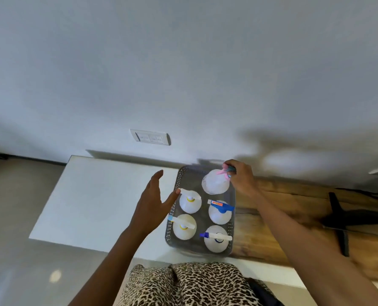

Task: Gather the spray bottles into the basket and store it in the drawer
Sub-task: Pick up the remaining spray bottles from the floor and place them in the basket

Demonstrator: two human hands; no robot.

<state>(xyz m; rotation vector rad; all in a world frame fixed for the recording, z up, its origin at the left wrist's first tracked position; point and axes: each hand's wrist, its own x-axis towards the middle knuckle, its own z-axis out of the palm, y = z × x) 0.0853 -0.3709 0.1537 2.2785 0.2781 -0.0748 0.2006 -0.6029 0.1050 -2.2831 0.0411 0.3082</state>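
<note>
Grey perforated plastic basket [231, 228] is lying lengthwise near-to-far; right hand [241, 177] is gripping a pink-triggered white spray bottle [215, 183] (head tilting far-right), left hand [152, 202] is hovering wide.

A white top [91, 199] stands by the wall. A wood top [298, 197] is right beside it, on the right. A gray basket [170, 233] with little holes sits on the white top, at its right end, just beside the wood. A black stand [338, 217] sits on the wood top, well apart from the basket.
</note>
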